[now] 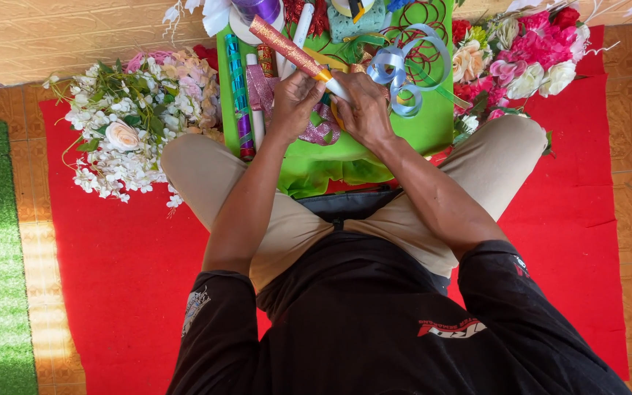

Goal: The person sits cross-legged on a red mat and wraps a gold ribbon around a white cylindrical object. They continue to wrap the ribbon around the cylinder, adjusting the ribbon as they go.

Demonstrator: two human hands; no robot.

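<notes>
Sitting cross-legged on a red felt mat [126, 278], a person works over a green cloth [418, 132] spread before the knees; the left hand [294, 102] and right hand [363, 110] are both clamped on a glittery gold-red rod [287, 47] slanting above the cloth's middle; curled pale-blue ribbon [404, 73] lies just right of the hands; white fabric flowers [122, 139] crowd the cloth's left edge, pink and cream ones [528, 51] its right.

No packages, signs or screens lie on the red mat [126, 278]; only a small red-and-white printed emblem [451, 328] on the black shirt's back.
</notes>
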